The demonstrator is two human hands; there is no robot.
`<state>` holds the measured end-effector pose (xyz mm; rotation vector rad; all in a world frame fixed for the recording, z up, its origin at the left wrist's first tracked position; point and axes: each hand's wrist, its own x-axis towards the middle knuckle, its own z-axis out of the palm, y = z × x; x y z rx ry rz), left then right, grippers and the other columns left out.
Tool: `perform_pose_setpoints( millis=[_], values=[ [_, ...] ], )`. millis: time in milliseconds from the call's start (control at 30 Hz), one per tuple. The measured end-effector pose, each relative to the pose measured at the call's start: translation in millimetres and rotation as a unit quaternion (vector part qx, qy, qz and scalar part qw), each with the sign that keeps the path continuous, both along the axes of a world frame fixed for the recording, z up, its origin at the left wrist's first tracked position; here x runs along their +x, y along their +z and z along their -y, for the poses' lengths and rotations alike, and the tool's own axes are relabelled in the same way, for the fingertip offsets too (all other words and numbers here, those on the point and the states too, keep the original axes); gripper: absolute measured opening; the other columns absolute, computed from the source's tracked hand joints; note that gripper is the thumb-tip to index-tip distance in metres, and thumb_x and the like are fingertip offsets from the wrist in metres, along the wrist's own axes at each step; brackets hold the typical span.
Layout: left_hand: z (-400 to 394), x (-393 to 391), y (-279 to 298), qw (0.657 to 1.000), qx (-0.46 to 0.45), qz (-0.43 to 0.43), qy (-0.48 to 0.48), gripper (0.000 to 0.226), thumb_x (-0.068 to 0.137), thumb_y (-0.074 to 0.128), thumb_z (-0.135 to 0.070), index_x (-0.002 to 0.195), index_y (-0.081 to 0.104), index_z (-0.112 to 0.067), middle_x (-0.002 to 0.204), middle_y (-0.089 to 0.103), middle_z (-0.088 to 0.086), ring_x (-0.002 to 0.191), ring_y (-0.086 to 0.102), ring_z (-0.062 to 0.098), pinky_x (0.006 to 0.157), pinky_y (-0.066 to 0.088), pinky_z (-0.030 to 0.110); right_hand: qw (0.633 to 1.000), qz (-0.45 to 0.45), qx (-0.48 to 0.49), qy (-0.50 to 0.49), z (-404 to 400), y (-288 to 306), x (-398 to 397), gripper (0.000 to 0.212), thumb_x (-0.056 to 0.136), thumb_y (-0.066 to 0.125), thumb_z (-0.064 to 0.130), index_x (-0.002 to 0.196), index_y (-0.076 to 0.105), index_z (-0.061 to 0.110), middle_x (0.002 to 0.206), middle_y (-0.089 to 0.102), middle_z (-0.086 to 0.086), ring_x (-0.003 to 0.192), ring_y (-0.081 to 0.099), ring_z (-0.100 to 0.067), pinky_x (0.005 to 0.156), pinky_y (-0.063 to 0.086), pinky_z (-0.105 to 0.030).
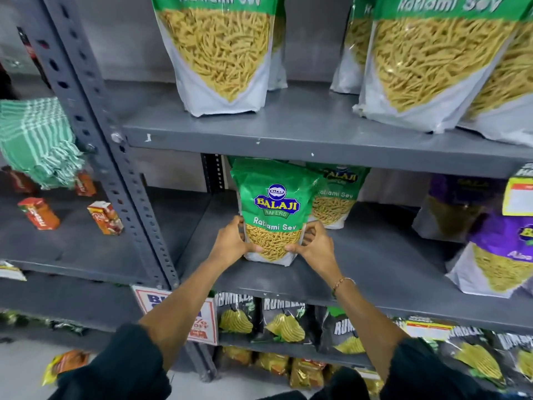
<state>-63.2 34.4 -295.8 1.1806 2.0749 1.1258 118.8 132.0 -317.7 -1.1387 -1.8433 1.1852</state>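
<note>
Both hands are on it, centre of the frame! The left hand [230, 241] and the right hand [314, 246] clasp the green Ratlami Sev pouch [272, 209] by its lower corners. The fingers [238, 223] curl round the sides and each thumb presses on the clear window at the front. The pouch stands upright on the middle shelf [375, 255], near the front edge. Through the window you can see it is packed with thin yellow sev sticks.

Just behind it, to the right, stands a second green pouch [337, 197] with the same filling. A beaded bracelet [343, 282] sits on the right wrist.

Across the top of the frame, the upper shelf [288, 122] carries more sev pouches [219, 53], upright and full of the same yellow strands. At the right edge a purple pouch [501, 255] leans on the middle shelf, also showing a yellow snack through its window. Down below, black Rumbles bags [284, 321] line the lower shelf, their contents not visible. On the left, small orange cartons [39, 213] lie on the neighbouring rack under a green checked cloth [37, 140].
</note>
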Motion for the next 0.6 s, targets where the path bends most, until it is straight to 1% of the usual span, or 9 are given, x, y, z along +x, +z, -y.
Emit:
perform_pose_setpoints(
  millis=[167,200,300,333,400,467,533,567,600],
  values=[
    [-3,1,-11,0.999,0.004,0.035,0.005,0.078,0.056,0.088,-0.014,0.121,0.044,-0.012,0.114,0.065,0.005,0.097,0.064,0.02,0.077,0.053,0.029,1.0,-0.015,0.007,-0.001,-4,-4,2,0.063,0.049,0.09,0.024,0.092,0.045,0.016,0.109,0.065,-0.013,0.104,0.063,-0.024,0.09,0.055,-0.042],
    [-1,2,-13,0.999,0.007,0.042,0.006,0.078,0.057,0.088,-0.013,0.121,0.043,-0.012,0.115,0.064,0.006,0.098,0.064,0.019,0.077,0.052,0.029,1.0,-0.015,0.01,-0.002,-2,-5,3,0.062,0.05,0.089,0.022,0.092,0.045,0.016,0.106,0.066,-0.011,0.103,0.063,-0.023,0.089,0.056,-0.039],
    [5,5,-18,0.997,0.03,0.067,-0.003,0.075,0.061,0.085,-0.01,0.122,0.042,-0.011,0.119,0.06,0.006,0.102,0.059,0.017,0.081,0.05,0.027,1.0,-0.019,0.015,0.013,1,-5,7,0.058,0.055,0.087,0.014,0.094,0.044,0.013,0.096,0.062,0.002,0.097,0.062,-0.016,0.079,0.054,-0.02],
    [5,6,-20,0.998,0.029,0.062,-0.005,0.074,0.063,0.084,-0.011,0.124,0.041,-0.011,0.118,0.059,0.003,0.104,0.058,0.016,0.084,0.048,0.027,1.0,-0.017,0.012,0.017,1,-5,6,0.058,0.057,0.086,0.013,0.096,0.043,0.013,0.098,0.061,0.002,0.098,0.061,-0.014,0.081,0.052,-0.019],
    [41,25,-6,0.999,0.016,0.028,-0.043,0.071,0.069,0.08,-0.018,0.127,0.038,-0.01,0.116,0.056,-0.003,0.108,0.056,0.014,0.091,0.047,0.03,0.999,-0.031,0.019,0.005,41,9,28,0.06,0.06,0.085,0.015,0.103,0.043,0.014,0.106,0.06,-0.002,0.105,0.059,-0.016,0.091,0.05,-0.025],
    [37,28,-10,0.998,-0.026,-0.035,-0.034,0.067,0.075,0.075,-0.024,0.127,0.036,-0.007,0.114,0.052,-0.004,0.109,0.053,0.014,0.092,0.046,0.034,0.999,-0.025,0.021,0.006,39,8,27,0.062,0.064,0.082,0.014,0.112,0.043,0.011,0.116,0.059,-0.008,0.111,0.057,-0.019,0.097,0.047,-0.03],
    [34,29,-11,0.996,-0.046,-0.082,0.0,0.056,0.08,0.07,-0.027,0.121,0.041,-0.001,0.115,0.051,0.003,0.108,0.055,0.022,0.083,0.044,0.033,1.0,-0.016,0.022,0.011,38,11,27,0.064,0.069,0.079,0.01,0.121,0.041,0.008,0.12,0.057,-0.008,0.112,0.055,-0.016,0.096,0.045,-0.027],
    [31,29,-11,0.995,-0.049,-0.091,0.015,0.048,0.082,0.066,-0.028,0.115,0.046,0.001,0.117,0.052,0.008,0.107,0.057,0.026,0.079,0.042,0.031,0.999,-0.008,0.031,0.007,37,12,26,0.064,0.072,0.076,0.009,0.124,0.04,0.007,0.118,0.056,-0.005,0.109,0.053,-0.013,0.093,0.044,-0.023],
    [31,30,-8,0.994,-0.048,-0.094,0.017,0.04,0.085,0.062,-0.028,0.11,0.051,0.001,0.117,0.054,0.011,0.105,0.058,0.028,0.077,0.042,0.029,0.999,0.003,0.041,-0.001,37,14,25,0.062,0.074,0.075,0.008,0.125,0.04,0.006,0.115,0.056,-0.002,0.105,0.052,-0.011,0.091,0.043,-0.021]
  ],
)
